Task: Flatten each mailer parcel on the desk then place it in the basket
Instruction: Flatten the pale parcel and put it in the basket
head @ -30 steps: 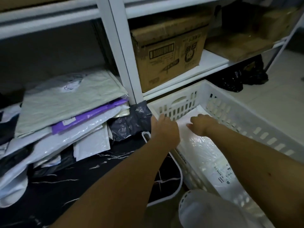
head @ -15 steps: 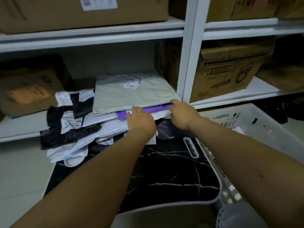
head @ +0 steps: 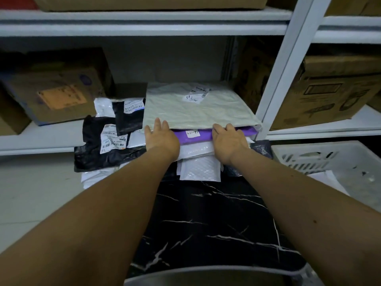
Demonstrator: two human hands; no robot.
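A pile of mailers lies at the far end of the black marble desk (head: 206,213). On top is a large pale grey-green mailer (head: 195,108) with a white label. Under it are a purple mailer (head: 193,134), a white bubble mailer (head: 200,168) and black mailers (head: 99,149). My left hand (head: 160,139) rests at the grey-green mailer's front left edge, fingers straight and lying on it. My right hand (head: 228,141) is at its front right edge, fingertips hidden beneath that edge. The white slotted basket (head: 329,157) stands at the right with a white mailer (head: 329,180) inside.
White shelving runs behind the desk, with an upright post (head: 284,65) between the pile and the basket. Cardboard boxes (head: 329,96) sit on the shelves right and left (head: 53,93). A pale floor shows at the left. A grey curved edge (head: 206,275) is at the bottom.
Both hands left the basket and came to the pile. My view swung left. Since half a second ago the hands have spread apart along the grey-green mailer's front edge.
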